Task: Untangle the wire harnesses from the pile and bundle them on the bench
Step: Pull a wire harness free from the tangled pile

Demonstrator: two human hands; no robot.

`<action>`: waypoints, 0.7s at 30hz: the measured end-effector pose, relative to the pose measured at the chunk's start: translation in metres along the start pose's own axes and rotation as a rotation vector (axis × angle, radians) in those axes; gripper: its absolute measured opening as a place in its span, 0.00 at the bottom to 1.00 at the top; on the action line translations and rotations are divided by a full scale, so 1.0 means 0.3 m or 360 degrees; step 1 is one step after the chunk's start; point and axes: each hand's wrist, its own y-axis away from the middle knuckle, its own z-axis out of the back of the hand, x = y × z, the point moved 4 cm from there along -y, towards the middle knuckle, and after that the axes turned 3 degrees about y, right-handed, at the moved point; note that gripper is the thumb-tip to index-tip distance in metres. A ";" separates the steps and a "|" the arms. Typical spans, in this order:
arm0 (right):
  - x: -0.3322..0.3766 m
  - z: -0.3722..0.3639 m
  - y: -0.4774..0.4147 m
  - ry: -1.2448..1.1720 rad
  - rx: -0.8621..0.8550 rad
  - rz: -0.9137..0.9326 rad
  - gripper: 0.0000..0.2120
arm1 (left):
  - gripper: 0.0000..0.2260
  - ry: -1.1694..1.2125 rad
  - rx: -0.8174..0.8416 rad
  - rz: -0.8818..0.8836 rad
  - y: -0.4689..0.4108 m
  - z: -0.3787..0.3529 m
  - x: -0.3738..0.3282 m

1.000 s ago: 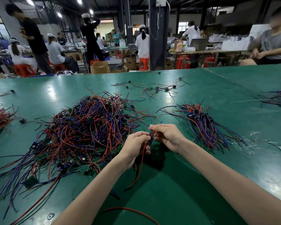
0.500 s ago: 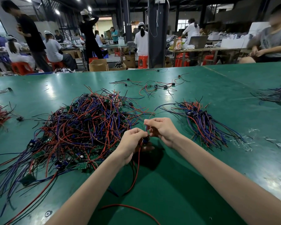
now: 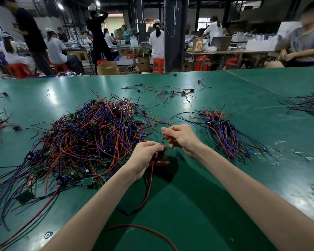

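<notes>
While my left hand (image 3: 147,156) curls its fingers (image 3: 152,145) round the small blue part (image 3: 159,155) at the foot of one thin red-and-blue wire harness (image 3: 163,140), my right hand (image 3: 181,138) pinches the same wires a little higher, so the short stretch between them stands taut and shows any snag. Its red tail (image 3: 149,192) hangs down to the green worktop (image 3: 225,178). I hold it over the gap between the two heaps. The big tangled pile of red, blue and black wires (image 3: 91,134) lies just to my left. The fanned bundle of sorted harnesses (image 3: 223,134) lies to my right, where I reckon this one belongs.
</notes>
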 end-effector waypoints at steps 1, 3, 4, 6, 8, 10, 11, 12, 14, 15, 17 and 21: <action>0.003 0.004 0.000 0.0004 -0.0010 0.0001 0.10 | 0.07 -0.0004 0.0001 0.0004 0.000 0.001 -0.001; 0.010 0.012 0.002 0.0020 -0.0018 0.0000 0.09 | 0.07 0.0001 0.0005 0.0004 0.001 0.002 -0.004; 0.015 0.015 0.004 0.0030 -0.0016 0.0001 0.08 | 0.08 -0.0004 0.0010 0.0001 0.002 0.003 -0.006; 0.022 0.020 0.007 0.0040 -0.0006 0.0005 0.07 | 0.08 -0.0041 0.0011 -0.0007 0.004 0.003 -0.010; 0.029 0.027 0.010 0.0014 0.0011 0.0004 0.07 | 0.08 -0.0075 0.0002 -0.0017 0.006 0.004 -0.014; 0.034 0.036 0.009 -0.0053 0.0018 -0.0023 0.07 | 0.08 -0.0113 -0.0002 -0.0026 0.009 0.007 -0.017; 0.035 0.044 0.008 -0.0098 0.0010 -0.0049 0.07 | 0.08 -0.0131 0.0003 -0.0028 0.011 0.007 -0.016; 0.036 0.055 0.007 -0.0147 -0.0007 -0.0079 0.06 | 0.08 -0.0146 0.0015 -0.0028 0.014 0.006 -0.016; 0.033 0.079 0.005 -0.0244 -0.0055 -0.0130 0.07 | 0.08 -0.0155 0.0059 -0.0024 0.018 -0.003 -0.014; 0.030 0.091 0.005 -0.0278 -0.0076 -0.0148 0.07 | 0.08 -0.0146 0.0086 -0.0019 0.019 -0.010 -0.011; 0.026 0.111 0.004 -0.0315 -0.0108 -0.0172 0.07 | 0.08 -0.0135 0.0127 -0.0005 0.022 -0.020 -0.006; 0.035 0.136 -0.001 -0.0380 -0.0160 -0.0150 0.07 | 0.09 -0.0140 0.0145 0.0013 0.024 -0.023 -0.004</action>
